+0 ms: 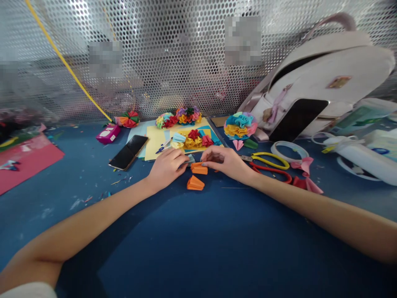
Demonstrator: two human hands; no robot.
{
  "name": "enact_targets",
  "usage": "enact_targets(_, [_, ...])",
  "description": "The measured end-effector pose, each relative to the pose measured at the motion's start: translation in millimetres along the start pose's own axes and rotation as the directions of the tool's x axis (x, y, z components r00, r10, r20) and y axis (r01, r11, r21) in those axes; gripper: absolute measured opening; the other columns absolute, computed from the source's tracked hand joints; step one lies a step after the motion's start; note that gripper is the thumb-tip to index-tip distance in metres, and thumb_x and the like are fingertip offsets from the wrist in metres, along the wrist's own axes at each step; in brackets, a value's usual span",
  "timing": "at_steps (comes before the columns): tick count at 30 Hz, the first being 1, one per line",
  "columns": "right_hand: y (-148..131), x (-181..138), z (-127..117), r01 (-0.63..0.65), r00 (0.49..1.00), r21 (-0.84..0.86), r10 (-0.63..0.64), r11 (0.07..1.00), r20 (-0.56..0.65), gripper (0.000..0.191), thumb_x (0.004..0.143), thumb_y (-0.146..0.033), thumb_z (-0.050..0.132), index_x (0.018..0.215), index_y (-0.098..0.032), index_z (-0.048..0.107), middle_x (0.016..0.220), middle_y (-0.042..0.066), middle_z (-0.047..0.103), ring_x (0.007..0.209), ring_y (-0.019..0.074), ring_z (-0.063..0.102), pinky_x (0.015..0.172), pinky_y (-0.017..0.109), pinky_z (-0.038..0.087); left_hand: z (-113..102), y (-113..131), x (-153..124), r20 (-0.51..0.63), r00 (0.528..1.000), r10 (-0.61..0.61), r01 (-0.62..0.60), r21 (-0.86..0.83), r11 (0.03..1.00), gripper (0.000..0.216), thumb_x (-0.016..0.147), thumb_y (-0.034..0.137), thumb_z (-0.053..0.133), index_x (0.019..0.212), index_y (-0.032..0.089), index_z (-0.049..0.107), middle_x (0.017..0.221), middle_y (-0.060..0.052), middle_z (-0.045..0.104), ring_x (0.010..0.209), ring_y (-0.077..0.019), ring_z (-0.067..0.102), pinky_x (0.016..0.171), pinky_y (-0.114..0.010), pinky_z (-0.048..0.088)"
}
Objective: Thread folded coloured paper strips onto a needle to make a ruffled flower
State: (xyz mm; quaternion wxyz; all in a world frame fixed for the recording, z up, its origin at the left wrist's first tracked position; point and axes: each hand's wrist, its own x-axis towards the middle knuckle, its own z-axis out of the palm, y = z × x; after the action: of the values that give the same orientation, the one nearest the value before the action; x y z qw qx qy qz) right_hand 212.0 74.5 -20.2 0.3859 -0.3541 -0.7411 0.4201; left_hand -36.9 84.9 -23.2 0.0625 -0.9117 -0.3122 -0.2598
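My left hand [166, 166] and my right hand [223, 161] meet over a folded orange paper piece [199, 168] on the blue table [198, 231]. Both hands have their fingers curled and pinch at it from either side. A small pale blue-grey scrap shows between the left fingertips and the orange piece. A second folded orange piece [195, 183] lies loose just in front, touching neither hand. Behind the hands, a cluster of folded paper bits in red, yellow and light blue [192, 140] rests on yellow and blue sheets [155, 142].
A black phone [128, 152] lies left of the sheets, with a pink box [108, 133] beyond. Paper flowers [240, 125] stand at the back by the perforated metal wall. Yellow scissors [269, 159], red scissors [274, 173], a tape roll [288, 150], pink scraps and a white backpack [322, 78] crowd the right. Red paper [27, 161] lies left.
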Motion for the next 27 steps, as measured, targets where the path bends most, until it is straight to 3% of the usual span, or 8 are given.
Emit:
enact_targets(10, [-10, 10, 11, 0.084, 0.996, -0.177, -0.084, 0.981, 0.006, 0.029, 0.087, -0.05, 0.071, 0.088, -0.022, 0.064, 0.081, 0.003, 0.069, 0.073, 0.0166, 0.067, 0.07, 0.032, 0.059, 2, -2, -3, -0.063, 0.986, -0.155, 0.122, -0.369, 0.922, 0.011, 0.094, 0.02, 0.064, 0.097, 0.02, 0.074, 0.094, -0.006, 0.075, 0.088, -0.0198, 0.07, 0.083, -0.036, 0.056])
enact_targets(22, [-23, 16, 13, 0.226, 0.974, -0.4, -0.209, 0.888, 0.085, 0.012, 0.09, -0.032, 0.068, 0.091, -0.022, 0.063, 0.079, 0.001, 0.067, 0.067, 0.0145, 0.064, 0.065, 0.028, 0.054, 3, -6, -1, -0.01, 0.982, -0.189, 0.161, -0.475, 0.865, 0.012, 0.091, 0.015, 0.065, 0.092, 0.02, 0.075, 0.087, -0.004, 0.075, 0.078, -0.017, 0.067, 0.075, -0.032, 0.055])
enact_targets(27, [-24, 15, 8, 0.274, 0.961, -0.445, -0.228, 0.853, 0.154, 0.009, 0.092, -0.028, 0.063, 0.094, -0.022, 0.07, 0.082, 0.002, 0.072, 0.069, 0.0157, 0.066, 0.067, 0.029, 0.054, 5, -7, -2, 0.016, 0.984, -0.179, 0.166, -0.463, 0.871, 0.012, 0.091, 0.015, 0.065, 0.092, 0.021, 0.075, 0.087, -0.004, 0.075, 0.081, -0.018, 0.068, 0.078, -0.033, 0.054])
